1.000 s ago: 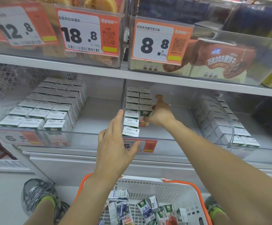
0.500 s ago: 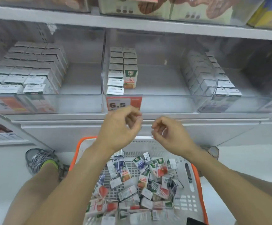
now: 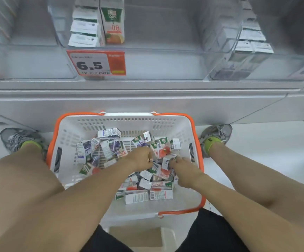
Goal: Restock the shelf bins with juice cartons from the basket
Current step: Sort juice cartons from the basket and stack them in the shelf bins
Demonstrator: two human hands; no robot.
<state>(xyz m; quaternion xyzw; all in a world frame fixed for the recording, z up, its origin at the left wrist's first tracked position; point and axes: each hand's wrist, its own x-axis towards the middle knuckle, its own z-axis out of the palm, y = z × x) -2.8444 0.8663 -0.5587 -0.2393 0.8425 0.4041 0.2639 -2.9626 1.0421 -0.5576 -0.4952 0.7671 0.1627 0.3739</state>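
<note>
Small juice cartons (image 3: pixel 138 196) jumbled in white orange-rimmed basket (image 3: pixel 96 124), upright rows in clear shelf bin (image 3: pixel 147 57)

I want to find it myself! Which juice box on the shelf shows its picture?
Find the orange price tag reading 6.5 above the basket. The bin behind it holds cartons; the orange juice carton stands front right, the only one showing its printed front with oranges.

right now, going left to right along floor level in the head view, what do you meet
left shoe → basket's orange rim → blue-and-white carton → left hand → right hand → right shoe
</note>
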